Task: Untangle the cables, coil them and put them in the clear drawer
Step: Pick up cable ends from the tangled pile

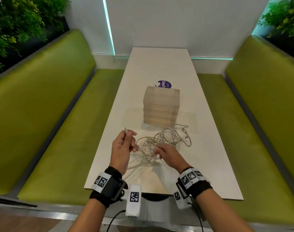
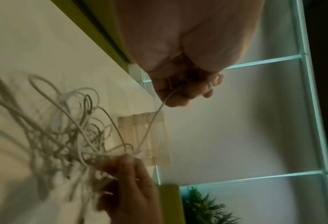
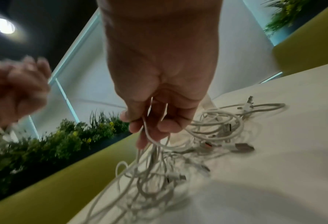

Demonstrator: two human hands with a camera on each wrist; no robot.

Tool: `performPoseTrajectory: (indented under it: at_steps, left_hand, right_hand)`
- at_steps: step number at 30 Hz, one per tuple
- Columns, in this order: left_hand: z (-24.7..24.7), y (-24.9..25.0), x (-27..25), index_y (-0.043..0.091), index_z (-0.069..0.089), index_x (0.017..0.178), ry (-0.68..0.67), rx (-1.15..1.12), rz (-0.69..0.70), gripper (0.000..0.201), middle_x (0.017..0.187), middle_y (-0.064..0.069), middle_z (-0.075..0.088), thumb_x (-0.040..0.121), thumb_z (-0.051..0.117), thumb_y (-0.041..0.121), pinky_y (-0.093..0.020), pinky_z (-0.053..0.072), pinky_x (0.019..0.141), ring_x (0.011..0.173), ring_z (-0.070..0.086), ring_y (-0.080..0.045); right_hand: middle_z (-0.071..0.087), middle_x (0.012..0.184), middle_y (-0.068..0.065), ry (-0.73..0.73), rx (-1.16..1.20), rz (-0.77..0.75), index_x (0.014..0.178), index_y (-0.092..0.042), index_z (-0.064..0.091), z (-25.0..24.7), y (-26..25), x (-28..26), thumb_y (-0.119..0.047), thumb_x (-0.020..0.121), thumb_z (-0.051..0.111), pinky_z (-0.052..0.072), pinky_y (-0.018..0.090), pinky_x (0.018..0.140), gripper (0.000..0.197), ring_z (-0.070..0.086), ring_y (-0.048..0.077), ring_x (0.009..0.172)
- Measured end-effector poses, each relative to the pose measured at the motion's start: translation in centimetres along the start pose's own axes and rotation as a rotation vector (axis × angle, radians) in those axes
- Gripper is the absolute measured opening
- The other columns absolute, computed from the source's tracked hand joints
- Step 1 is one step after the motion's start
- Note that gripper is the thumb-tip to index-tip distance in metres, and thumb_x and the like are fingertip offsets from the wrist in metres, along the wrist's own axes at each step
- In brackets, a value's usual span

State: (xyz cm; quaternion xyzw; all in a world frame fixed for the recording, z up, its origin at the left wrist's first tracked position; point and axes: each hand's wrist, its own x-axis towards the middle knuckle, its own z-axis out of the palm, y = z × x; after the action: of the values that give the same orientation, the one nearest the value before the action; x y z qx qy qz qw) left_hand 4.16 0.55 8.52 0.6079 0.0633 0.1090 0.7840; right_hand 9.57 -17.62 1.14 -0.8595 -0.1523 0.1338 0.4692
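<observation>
Left hand (image 1: 122, 144) pinching one thin white cable's plug end (image 1: 126, 130), right hand (image 1: 166, 152) apparently gripping several strands of tangled white cables (image 1: 161, 143) on white table (image 1: 201, 156) before clear plastic drawer unit (image 1: 161, 107); best drawn out slowly, knot pinned.

The head view looks steeply down from above the table's (image 1: 159, 67) near end, along its length toward the far wall. The left wrist view sits low and close, rolled sideways. The right wrist view looks up past its hand. All three share the tangled cables (image 1: 161, 144) near the near edge.
</observation>
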Motion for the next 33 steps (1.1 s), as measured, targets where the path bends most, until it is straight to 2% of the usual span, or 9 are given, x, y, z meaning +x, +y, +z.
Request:
performPoseTrajectory:
  at_steps: [3, 7, 9, 11, 16, 19, 23, 28, 33]
  left_hand:
    - [-1.5, -1.4, 0.2, 0.013, 0.060, 0.085, 0.020, 0.215, -0.022, 0.024, 0.060, 0.006, 0.042, 0.100, 0.043, 0.022, -0.023, 0.034, 0.053, 0.053, 0.037, -0.008]
    - [-2.0, -3.2, -0.3, 0.026, 0.067, 0.096, -0.287, 0.546, -0.119, 0.013, 0.075, 0.004, 0.058, 0.089, 0.063, 0.036, -0.020, 0.044, 0.069, 0.069, 0.054, -0.006]
    - [-1.2, -3.6, -1.0, 0.038, 0.069, 0.084, -0.352, 0.627, -0.099, 0.007, 0.073, 0.006, 0.059, 0.087, 0.065, 0.033, -0.020, 0.041, 0.068, 0.066, 0.053, 0.000]
    - [-0.8, -3.9, -1.4, 0.038, 0.066, 0.068, -0.300, 0.659, -0.029, 0.024, 0.073, 0.004, 0.061, 0.089, 0.063, 0.026, -0.022, 0.040, 0.067, 0.066, 0.053, 0.000]
    - [-2.3, -2.5, -0.7, 0.013, 0.070, 0.078, -0.098, 0.455, -0.060, 0.019, 0.082, -0.013, 0.067, 0.093, 0.057, 0.014, -0.025, 0.039, 0.069, 0.072, 0.055, -0.013]
    - [-3.1, -1.0, -0.3, 0.011, 0.068, 0.077, 0.067, 0.390, -0.014, 0.022, 0.078, 0.005, 0.067, 0.094, 0.054, 0.011, -0.022, 0.038, 0.067, 0.062, 0.054, 0.005]
    - [-4.4, 0.3, 0.4, 0.009, 0.067, 0.081, 0.239, 0.326, 0.050, 0.022, 0.050, 0.019, 0.054, 0.096, 0.053, 0.017, -0.023, 0.036, 0.066, 0.052, 0.044, 0.001]
    - [-4.7, 1.4, 0.5, 0.010, 0.069, 0.086, 0.175, 0.320, 0.058, 0.015, 0.073, 0.014, 0.065, 0.093, 0.057, 0.014, -0.021, 0.036, 0.064, 0.050, 0.047, 0.006]
    - [-3.4, 0.9, -0.1, 0.009, 0.068, 0.091, 0.110, 0.295, 0.045, 0.010, 0.052, 0.020, 0.053, 0.092, 0.058, 0.007, -0.012, 0.033, 0.052, 0.048, 0.041, 0.002]
  right_hand:
    - [0.061, 0.066, -0.004, -0.005, 0.113, -0.005, 0.080, -0.005, 0.060, -1.1, -0.7, -0.1, -0.020, 0.093, 0.058, 0.038, 0.014, 0.058, 0.020, 0.052, 0.001, 0.057]
    - [0.057, 0.071, -0.010, -0.124, 0.194, -0.055, 0.084, -0.007, 0.068, -2.4, -2.2, -0.8, -0.023, 0.092, 0.061, 0.038, 0.014, 0.064, 0.019, 0.049, 0.000, 0.063]
    - [0.056, 0.067, -0.014, -0.193, 0.232, -0.077, 0.088, -0.003, 0.069, -2.4, -3.2, -1.2, -0.019, 0.093, 0.059, 0.039, 0.013, 0.063, 0.020, 0.049, -0.001, 0.062]
    - [0.055, 0.062, -0.013, -0.233, 0.247, -0.075, 0.088, -0.002, 0.068, -2.7, -3.7, -1.7, -0.016, 0.095, 0.056, 0.040, 0.015, 0.062, 0.020, 0.048, 0.002, 0.059]
    - [0.065, 0.080, 0.009, -0.466, 0.146, 0.041, 0.086, -0.015, 0.066, -4.1, -1.8, -3.4, -0.010, 0.096, 0.051, 0.048, 0.022, 0.074, 0.019, 0.060, 0.010, 0.075]
    - [0.067, 0.081, -0.002, -0.609, 0.099, 0.102, 0.094, -0.013, 0.065, -3.7, -0.4, -4.4, -0.008, 0.092, 0.052, 0.047, 0.021, 0.081, 0.014, 0.062, 0.005, 0.080]
    - [0.067, 0.078, -0.003, -0.633, 0.015, 0.164, 0.090, -0.019, 0.065, -2.7, 0.8, -5.4, -0.009, 0.093, 0.050, 0.049, 0.033, 0.090, 0.019, 0.062, 0.008, 0.082]
    - [0.066, 0.082, -0.010, -0.680, -0.030, 0.151, 0.106, -0.008, 0.069, -1.0, 1.5, -6.7, -0.016, 0.096, 0.050, 0.047, 0.029, 0.086, 0.024, 0.062, 0.007, 0.083]
    - [0.063, 0.081, 0.001, -0.701, -0.176, 0.008, 0.112, -0.009, 0.071, 2.1, 1.7, -7.6, -0.020, 0.088, 0.065, 0.045, 0.028, 0.077, 0.028, 0.060, 0.028, 0.085]
